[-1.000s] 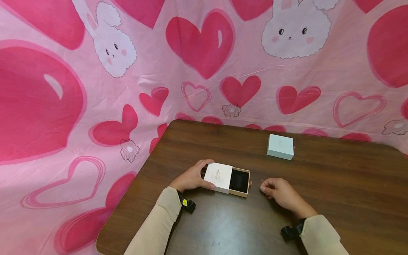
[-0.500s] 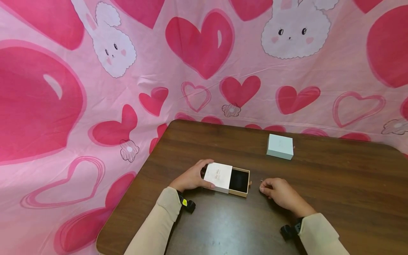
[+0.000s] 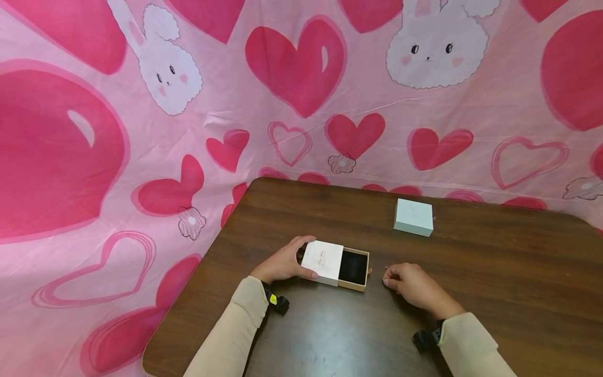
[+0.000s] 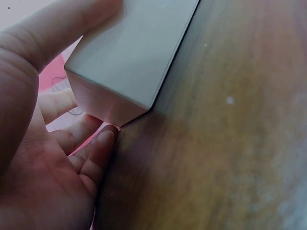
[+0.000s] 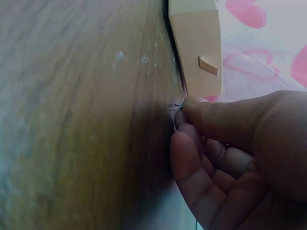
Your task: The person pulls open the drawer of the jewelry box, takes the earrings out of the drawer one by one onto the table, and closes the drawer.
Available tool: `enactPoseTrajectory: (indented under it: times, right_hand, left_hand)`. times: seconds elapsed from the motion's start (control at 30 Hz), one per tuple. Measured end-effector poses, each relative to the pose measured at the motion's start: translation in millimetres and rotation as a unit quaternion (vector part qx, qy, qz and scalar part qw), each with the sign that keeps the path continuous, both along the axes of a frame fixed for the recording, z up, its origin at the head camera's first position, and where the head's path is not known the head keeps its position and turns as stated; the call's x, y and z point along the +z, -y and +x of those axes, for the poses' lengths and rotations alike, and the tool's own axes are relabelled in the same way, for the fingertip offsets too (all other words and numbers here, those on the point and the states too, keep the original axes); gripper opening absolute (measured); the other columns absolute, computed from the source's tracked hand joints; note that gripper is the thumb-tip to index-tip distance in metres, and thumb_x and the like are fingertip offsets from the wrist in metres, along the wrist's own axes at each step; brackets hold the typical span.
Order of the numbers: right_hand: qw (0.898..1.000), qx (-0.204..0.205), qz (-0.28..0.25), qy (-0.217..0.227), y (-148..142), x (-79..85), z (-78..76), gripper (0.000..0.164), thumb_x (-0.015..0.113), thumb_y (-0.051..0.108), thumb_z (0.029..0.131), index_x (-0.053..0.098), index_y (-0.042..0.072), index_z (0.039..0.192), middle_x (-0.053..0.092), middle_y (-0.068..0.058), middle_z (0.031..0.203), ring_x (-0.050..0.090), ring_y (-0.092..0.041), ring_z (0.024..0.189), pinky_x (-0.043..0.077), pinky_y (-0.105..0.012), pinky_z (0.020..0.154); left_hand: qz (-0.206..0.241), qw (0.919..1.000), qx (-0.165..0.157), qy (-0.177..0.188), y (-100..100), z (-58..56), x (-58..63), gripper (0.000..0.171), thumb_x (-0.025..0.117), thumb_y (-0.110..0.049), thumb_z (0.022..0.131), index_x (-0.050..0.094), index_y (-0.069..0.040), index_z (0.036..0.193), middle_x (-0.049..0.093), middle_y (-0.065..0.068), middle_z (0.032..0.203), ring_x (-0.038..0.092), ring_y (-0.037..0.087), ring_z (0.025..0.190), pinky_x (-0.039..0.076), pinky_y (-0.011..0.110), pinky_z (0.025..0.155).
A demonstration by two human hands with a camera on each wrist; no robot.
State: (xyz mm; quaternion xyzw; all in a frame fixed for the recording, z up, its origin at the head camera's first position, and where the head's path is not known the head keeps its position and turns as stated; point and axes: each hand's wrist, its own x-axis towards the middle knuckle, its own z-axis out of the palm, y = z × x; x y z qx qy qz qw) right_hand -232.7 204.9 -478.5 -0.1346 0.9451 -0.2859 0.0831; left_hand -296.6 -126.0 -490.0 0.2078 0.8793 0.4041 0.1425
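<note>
Cannot read any word or number for certain. On top of the near box (image 3: 334, 265), in the head view, can make out golden lettering: one larger line in script with finer print beneath, all too small to spell out. On top of the far box (image 3: 413, 215), can see only faint lettering, equally unreadable. On the left band (image 3: 266, 290), can spot a yellow tag (image 3: 273, 299), too small to tell any marking.

This person wears pale beige: a plain left sleeve (image 3: 231, 330) and a matching right sleeve (image 3: 471, 344). Past the cuffs sit a stubby black left wrist camera (image 3: 281, 306), with a bright yellow patch (image 3: 273, 299) beside it, and a black right wrist camera (image 3: 423, 342).
</note>
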Motion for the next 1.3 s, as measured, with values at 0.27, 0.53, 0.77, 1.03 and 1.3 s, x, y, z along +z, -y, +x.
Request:
enactPoseTrajectory:
  times: [0.27,0.53,0.77,1.03,1.3]
  right_hand:
    - [1.0,-0.004,0.015,0.008,3.3,2.5,1.5,0.013,0.062,0.01,0.083,0.059,0.019,0.074,0.048,0.005,0.062,0.045,-0.011,0.06,0.037,-0.029,0.057]
    - [1.0,0.012,0.016,-0.008,2.3,3.1,2.9,0.012,0.062,0.011,0.083,0.059,0.018,0.074,0.047,0.006,0.063,0.044,-0.01,0.06,0.037,-0.028,0.056]
    - [1.0,0.001,0.013,0.0,2.7,3.4,2.1,0.012,0.063,0.01,0.082,0.059,0.019,0.074,0.048,0.005,0.063,0.045,-0.011,0.06,0.037,-0.028,0.056]
    - [1.0,-0.001,0.008,-0.001,2.1,6.1,3.7,0.01,0.063,0.011,0.082,0.06,0.018,0.076,0.05,0.005,0.064,0.046,-0.011,0.06,0.039,-0.028,0.055]
    - [1.0,0.019,-0.003,-0.012,-2.0,5.2,3.6,0.007,0.062,0.013,0.083,0.063,0.018,0.079,0.051,0.006,0.067,0.046,-0.01,0.062,0.039,-0.027,0.055]
  left_hand:
    - [0.001,0.9999,-0.01,-0.004,-1.4,0.8,0.5,0.1,0.076,-0.058,0.051,0.031,-0.031,0.135,0.035,-0.011,0.124,0.038,0.013,0.105,0.032,0.043,0.09]
    - [-0.004,0.9999,-0.008,-0.005,-1.0,0.9,0.5,0.099,0.077,-0.058,0.05,0.03,-0.034,0.134,0.035,-0.011,0.125,0.038,0.013,0.106,0.032,0.043,0.091]
    - [-0.002,1.0,-0.009,-0.004,-1.2,-0.6,-0.9,0.099,0.077,-0.057,0.051,0.03,-0.033,0.134,0.036,-0.011,0.123,0.038,0.012,0.105,0.032,0.042,0.09]
    - [-0.005,1.0,-0.007,-0.003,-1.0,-0.5,-0.6,0.1,0.077,-0.059,0.05,0.03,-0.033,0.135,0.036,-0.011,0.123,0.038,0.012,0.105,0.032,0.042,0.09]
    - [-0.007,0.9999,-0.007,-0.01,-0.2,0.6,0.0,0.1,0.076,-0.059,0.05,0.03,-0.034,0.134,0.035,-0.01,0.125,0.038,0.014,0.106,0.032,0.044,0.09]
